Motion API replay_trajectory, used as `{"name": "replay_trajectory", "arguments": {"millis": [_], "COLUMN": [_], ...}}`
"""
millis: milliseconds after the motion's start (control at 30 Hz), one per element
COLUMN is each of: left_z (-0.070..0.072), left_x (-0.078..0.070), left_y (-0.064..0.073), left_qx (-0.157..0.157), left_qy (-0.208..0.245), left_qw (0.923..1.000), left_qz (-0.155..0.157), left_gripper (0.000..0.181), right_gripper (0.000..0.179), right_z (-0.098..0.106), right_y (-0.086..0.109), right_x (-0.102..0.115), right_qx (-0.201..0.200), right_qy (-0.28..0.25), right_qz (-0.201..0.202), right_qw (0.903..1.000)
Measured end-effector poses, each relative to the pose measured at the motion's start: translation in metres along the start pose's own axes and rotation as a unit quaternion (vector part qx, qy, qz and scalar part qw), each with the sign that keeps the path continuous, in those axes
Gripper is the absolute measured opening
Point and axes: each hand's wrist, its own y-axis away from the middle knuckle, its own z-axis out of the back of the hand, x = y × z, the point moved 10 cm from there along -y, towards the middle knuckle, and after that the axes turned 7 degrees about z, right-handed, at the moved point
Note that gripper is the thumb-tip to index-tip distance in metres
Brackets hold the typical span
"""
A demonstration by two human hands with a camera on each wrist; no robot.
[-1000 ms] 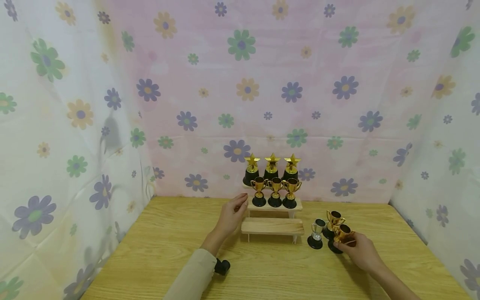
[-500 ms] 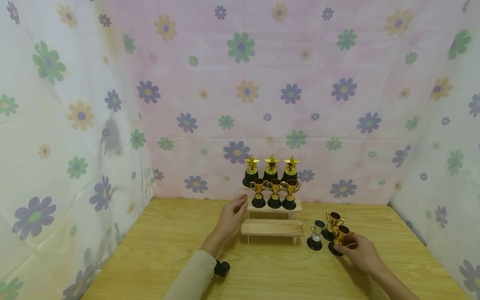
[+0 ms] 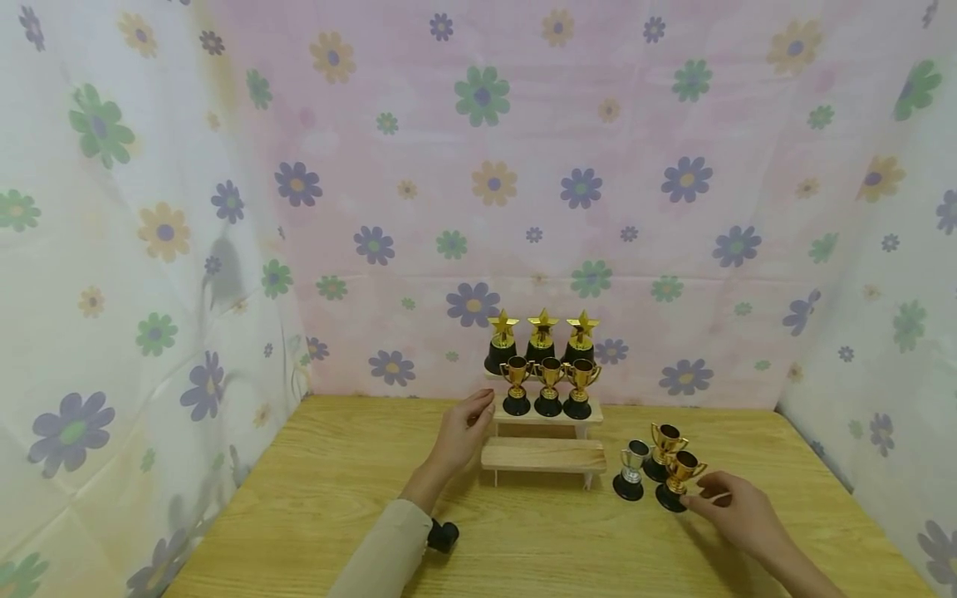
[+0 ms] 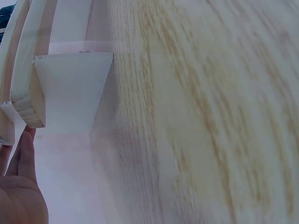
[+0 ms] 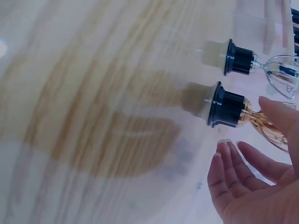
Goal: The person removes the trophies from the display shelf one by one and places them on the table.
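Observation:
My right hand [image 3: 736, 511] is beside a copper-coloured trophy cup [image 3: 681, 472] that stands upright on the table. In the right wrist view its fingers [image 5: 233, 175] are apart from the cup's black base [image 5: 229, 108], and the thumb overlaps the cup. A silver trophy cup [image 3: 633, 463] and another copper-coloured cup [image 3: 667, 440] stand close by. My left hand [image 3: 456, 436] rests its fingertips at the left end of the wooden tiered stand [image 3: 543, 454]; the left wrist view shows them against a step's end [image 4: 37, 109]. Three gold cups [image 3: 549, 378] fill the middle step.
Three gold star trophies [image 3: 542, 332] line the top step behind the cups. Under my left sleeve [image 3: 392, 544] a black object [image 3: 444, 536] shows on the wood-grain table [image 3: 314, 498]. Flowered cloth [image 3: 419, 199] encloses the back and sides.
My right hand has let go of the copper-coloured cup and drawn slightly back to the right. The left hand stays at the stand.

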Motion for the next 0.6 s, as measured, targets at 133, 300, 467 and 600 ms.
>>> {"name": "replay_trajectory", "arguments": {"millis": [133,300,467,600], "left_z": [-0.001,0.000,0.000,0.000], "left_x": [0.000,0.000,0.000,0.001], "left_y": [0.000,0.000,0.000,0.000], "left_qx": [0.000,-0.002,-0.004,-0.003], "left_qy": [0.002,0.000,-0.001,0.000], "left_qw": [1.0000,1.0000,1.0000,1.0000], "left_qz": [0.004,-0.001,-0.007,-0.001], "left_gripper": [0.040,0.039,0.038,0.038], "right_gripper": [0.047,0.046,0.045,0.044], "right_z": [0.005,0.008,0.007,0.007], "right_y": [0.006,0.011,0.014,0.015], "right_x": [0.002,0.007,0.017,0.032], "right_qx": [0.003,0.011,0.015,0.010], "right_qy": [0.016,0.012,0.002,-0.001], "right_qz": [-0.002,-0.005,-0.009,0.004], "right_qw": [0.9999,0.9998,0.9998,0.9999]}}
